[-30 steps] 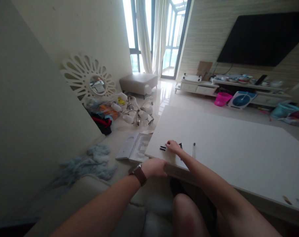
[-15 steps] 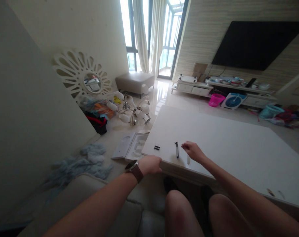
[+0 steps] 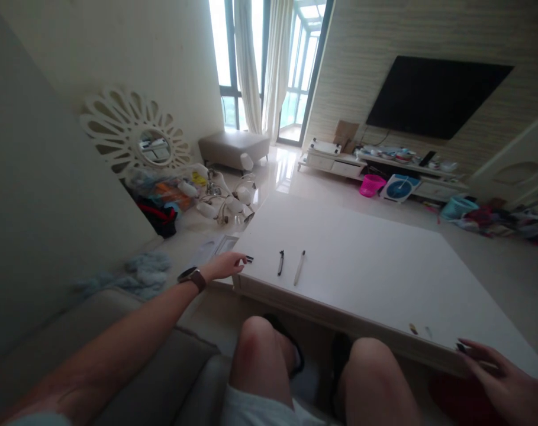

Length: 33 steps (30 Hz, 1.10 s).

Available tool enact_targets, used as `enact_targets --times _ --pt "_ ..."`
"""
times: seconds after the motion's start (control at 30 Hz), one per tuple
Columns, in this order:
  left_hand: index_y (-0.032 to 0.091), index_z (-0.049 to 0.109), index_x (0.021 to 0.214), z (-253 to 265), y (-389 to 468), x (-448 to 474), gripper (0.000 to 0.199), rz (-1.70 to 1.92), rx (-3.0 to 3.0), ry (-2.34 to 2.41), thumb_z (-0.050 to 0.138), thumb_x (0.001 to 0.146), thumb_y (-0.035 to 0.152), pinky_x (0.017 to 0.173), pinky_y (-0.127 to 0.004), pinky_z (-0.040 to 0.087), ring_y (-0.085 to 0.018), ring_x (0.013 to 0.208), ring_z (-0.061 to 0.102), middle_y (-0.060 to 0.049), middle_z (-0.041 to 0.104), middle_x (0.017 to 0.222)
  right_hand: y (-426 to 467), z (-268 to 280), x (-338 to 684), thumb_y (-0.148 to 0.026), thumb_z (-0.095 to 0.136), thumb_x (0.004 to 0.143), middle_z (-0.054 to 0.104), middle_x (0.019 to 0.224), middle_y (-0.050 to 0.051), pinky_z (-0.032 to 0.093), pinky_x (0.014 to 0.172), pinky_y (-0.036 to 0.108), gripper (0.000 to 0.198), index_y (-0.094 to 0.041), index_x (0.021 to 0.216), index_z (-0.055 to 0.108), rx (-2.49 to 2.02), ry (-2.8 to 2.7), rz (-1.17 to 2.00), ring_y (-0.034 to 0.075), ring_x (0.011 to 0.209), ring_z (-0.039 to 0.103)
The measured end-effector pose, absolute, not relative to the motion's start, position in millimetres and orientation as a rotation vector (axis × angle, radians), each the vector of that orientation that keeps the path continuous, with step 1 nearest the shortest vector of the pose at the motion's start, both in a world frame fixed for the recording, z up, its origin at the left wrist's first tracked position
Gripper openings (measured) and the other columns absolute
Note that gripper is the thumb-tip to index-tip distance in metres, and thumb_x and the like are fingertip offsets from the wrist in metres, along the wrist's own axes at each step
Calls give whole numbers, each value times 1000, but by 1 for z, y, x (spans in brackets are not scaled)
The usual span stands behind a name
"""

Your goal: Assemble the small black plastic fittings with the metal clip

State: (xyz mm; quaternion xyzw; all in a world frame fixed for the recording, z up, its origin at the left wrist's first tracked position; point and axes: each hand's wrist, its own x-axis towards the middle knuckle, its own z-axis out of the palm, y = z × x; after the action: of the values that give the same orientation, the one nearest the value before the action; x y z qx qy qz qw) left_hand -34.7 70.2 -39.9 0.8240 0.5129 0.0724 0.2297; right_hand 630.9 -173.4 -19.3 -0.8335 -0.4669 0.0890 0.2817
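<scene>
My left hand, with a watch on the wrist, reaches over the near left corner of the white table. Its thumb and fingers are apart, at two small black strips that they partly cover. To the right of it lie a short black-and-grey tool, its kind too small to make out, and a slim white pen-like stick. Over the table's near edge at far right, my right hand pinches a small black piece between thumb and fingertips.
A small brownish piece and a thin pale piece lie by the near edge. An open box sits on the floor left of the table. Beyond it stands a chandelier. A grey sofa is beneath me.
My right hand has left the white stick, moved far right and now holds a small black piece. My left hand has shifted from the table edge to the black strips. The view has swung.
</scene>
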Motion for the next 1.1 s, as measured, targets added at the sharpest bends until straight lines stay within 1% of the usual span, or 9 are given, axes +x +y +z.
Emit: enact_targets --times 0.07,0.17,0.3,0.37,0.43,0.6,0.77,0.93,1.1 --pt "20 70 101 -43 65 -30 25 233 2193 1520 55 82 26 68 -25 41 -16 68 58 -2 66 75 -165 4 621 -60 70 55 74 79 8 49 49 39 43 -28 84 75 -2194 -1240 179 34 65 70" --pt "18 70 96 -49 56 -6 20 302 1981 1705 57 81 24 70 -23 43 -15 73 61 -3 68 79 -128 39 582 -58 70 64 74 85 7 51 56 35 42 -24 87 74 -1969 -1195 120 28 71 69" --pt "12 67 100 -65 52 57 24 325 1824 1850 49 84 17 65 -21 44 -13 66 63 -6 70 83 -54 61 517 -46 76 70 73 90 8 54 72 32 35 -19 90 70 -1442 -1107 315 20 77 68" --pt "11 67 99 -75 58 88 22 316 1774 1894 51 84 17 65 -21 45 -13 65 64 -7 71 84 -22 51 493 -44 78 68 71 82 7 55 70 31 34 -18 86 65 -1267 -1059 426 19 75 68" --pt "11 67 96 -84 69 113 18 312 1744 1958 56 83 19 69 -21 46 -15 75 66 -9 72 88 0 28 480 -45 77 69 69 76 5 54 65 30 34 -17 83 62 -1228 -1080 509 18 69 65" --pt "10 64 104 -101 108 145 31 273 1682 2128 66 82 31 76 -20 44 -18 96 65 -13 71 103 6 -37 495 -43 70 77 69 80 6 53 67 32 26 -19 81 62 -1442 -1194 569 19 72 65" --pt "12 65 86 -112 130 166 20 122 1587 2196 66 81 31 65 -21 41 -18 83 65 -9 71 82 2 -32 536 -42 70 79 69 84 5 52 68 30 25 -20 86 63 -1427 -1172 576 19 77 65" --pt "11 61 63 -104 130 181 20 56 1564 2185 61 81 20 61 -24 37 -19 70 61 -6 59 56 10 -20 553 -39 72 78 70 85 5 51 64 28 25 -19 90 66 -1398 -1111 576 18 76 64" --pt "11 61 65 -72 119 220 26 185 1652 2111 55 86 23 61 -24 35 -17 65 57 -6 58 56 12 -24 552 -37 73 76 69 80 4 51 65 29 21 -18 82 67 -1364 -1135 676 18 73 64"
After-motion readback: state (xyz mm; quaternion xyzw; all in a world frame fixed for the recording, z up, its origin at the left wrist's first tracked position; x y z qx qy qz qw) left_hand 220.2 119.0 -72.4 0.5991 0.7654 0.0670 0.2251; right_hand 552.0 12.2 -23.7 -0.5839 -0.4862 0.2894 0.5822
